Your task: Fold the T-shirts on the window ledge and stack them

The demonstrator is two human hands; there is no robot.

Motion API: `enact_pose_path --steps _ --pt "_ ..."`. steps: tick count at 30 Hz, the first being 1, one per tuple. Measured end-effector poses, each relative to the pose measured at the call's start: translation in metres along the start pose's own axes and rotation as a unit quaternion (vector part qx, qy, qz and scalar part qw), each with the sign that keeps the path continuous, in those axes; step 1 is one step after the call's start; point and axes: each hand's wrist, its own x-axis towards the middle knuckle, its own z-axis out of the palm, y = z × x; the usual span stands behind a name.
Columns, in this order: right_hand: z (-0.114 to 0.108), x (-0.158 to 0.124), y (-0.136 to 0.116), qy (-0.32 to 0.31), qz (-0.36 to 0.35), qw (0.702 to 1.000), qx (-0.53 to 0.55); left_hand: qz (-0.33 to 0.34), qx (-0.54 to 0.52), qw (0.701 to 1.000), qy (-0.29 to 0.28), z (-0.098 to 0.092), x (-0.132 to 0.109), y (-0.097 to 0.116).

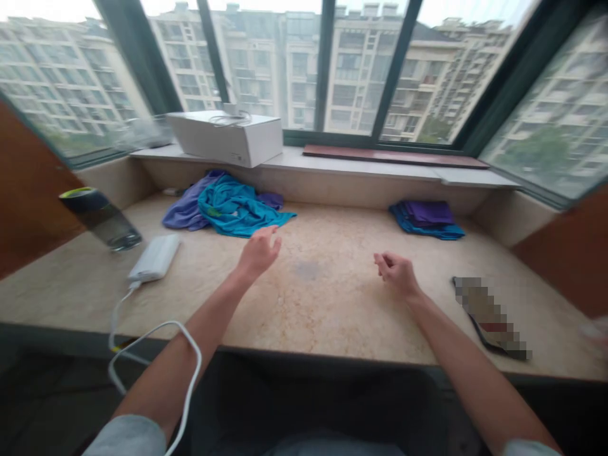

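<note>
My left hand (259,251) reaches over the counter at the front edge of a crumpled blue cloth (237,208). Its thumb stands apart from the fingers and nothing shows between them; I cannot tell if the fingertips touch the cloth. Rumpled purple cloth (187,206) lies under and beside the blue one. My right hand (398,273) rests low over the counter with its fingers curled in, and no object shows in it. Beyond it, at the back right, sits a neatly folded stack of purple cloth (427,213) on blue cloth (406,223).
At the left are a dark-lidded bottle (102,218) and a white power bank (155,256), whose white cable (190,380) loops over my left forearm. A white box (223,136) stands on the window ledge (323,162). A blurred-out flat object (491,316) lies at the right.
</note>
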Motion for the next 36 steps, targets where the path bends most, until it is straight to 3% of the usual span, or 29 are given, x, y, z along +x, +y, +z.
enact_pose_path --steps 2,5,12,14,18,23,31,36 --pt "-0.002 0.006 -0.001 0.030 0.000 1.000 -0.010 -0.003 0.097 0.995 -0.003 0.007 0.029 -0.022" --pt "-0.003 0.014 0.004 0.053 0.004 0.998 -0.018 -0.048 0.222 0.971 -0.072 0.014 0.064 -0.053" --pt "0.000 0.018 0.012 0.044 -0.009 0.999 -0.010 -0.085 0.233 0.954 -0.168 0.004 0.098 -0.090" --pt "0.000 0.019 0.013 0.041 -0.012 0.999 -0.013 -0.099 0.245 0.950 -0.164 0.003 0.103 -0.094" --pt "-0.003 0.020 0.013 0.041 -0.025 0.999 -0.022 -0.144 0.266 0.948 -0.102 -0.001 0.113 -0.097" --pt "-0.006 0.022 0.011 0.066 -0.046 0.996 -0.048 -0.179 0.245 0.938 -0.167 -0.004 0.123 -0.098" --pt "-0.004 0.021 0.015 0.047 -0.046 0.996 -0.053 -0.113 0.283 0.941 -0.147 0.003 0.113 -0.104" --pt "-0.004 0.019 0.014 0.029 -0.026 0.999 -0.015 -0.103 0.221 0.967 -0.079 0.006 0.104 -0.086"
